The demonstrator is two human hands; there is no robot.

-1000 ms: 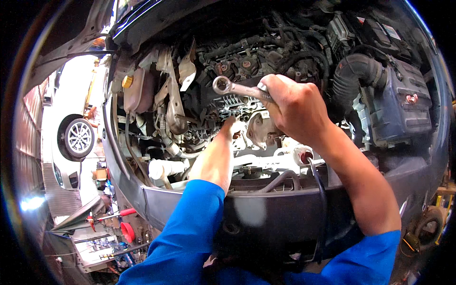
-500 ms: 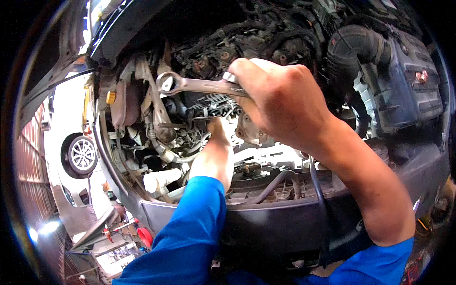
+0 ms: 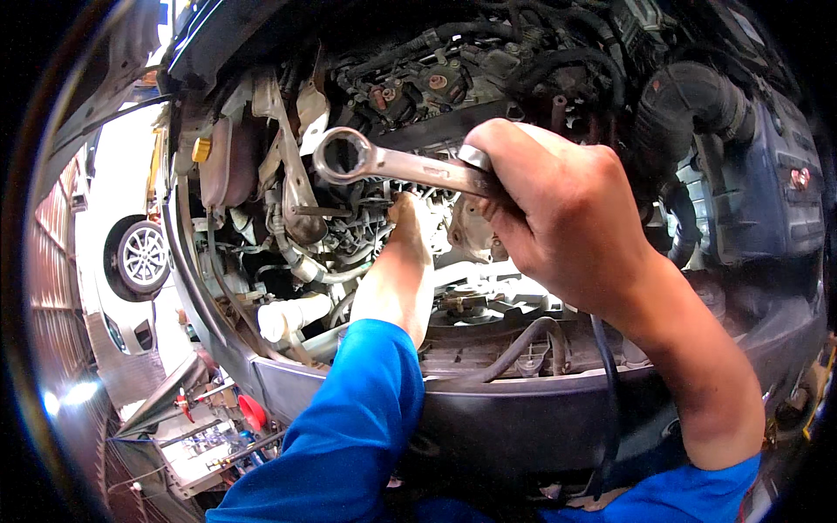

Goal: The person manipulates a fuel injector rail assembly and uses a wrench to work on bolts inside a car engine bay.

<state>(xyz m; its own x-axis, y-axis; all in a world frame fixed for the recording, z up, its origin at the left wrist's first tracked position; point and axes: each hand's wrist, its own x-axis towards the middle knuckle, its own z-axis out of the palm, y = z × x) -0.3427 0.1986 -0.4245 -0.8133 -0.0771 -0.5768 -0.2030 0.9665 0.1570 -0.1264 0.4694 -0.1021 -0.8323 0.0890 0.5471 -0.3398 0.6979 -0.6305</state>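
My right hand (image 3: 558,209) grips a silver ring spanner (image 3: 384,161) by its shaft, the ring end pointing left above the engine. My left hand (image 3: 410,218) reaches down into the engine bay, fingers hidden among the metal parts below the spanner; what it touches cannot be made out. Both forearms wear blue sleeves. The open engine bay (image 3: 453,96) of a car fills the view, with belts, hoses and brackets.
A black air intake hose (image 3: 689,113) and a dark cover (image 3: 767,192) lie at the right. A yellow cap (image 3: 202,150) sits at the left. The front bumper (image 3: 523,410) runs below. A white car's wheel (image 3: 141,255) and floor tools (image 3: 227,418) are at left.
My right hand with the spanner has come nearer and moved left and down in the picture. My left hand stays deep in the engine bay.
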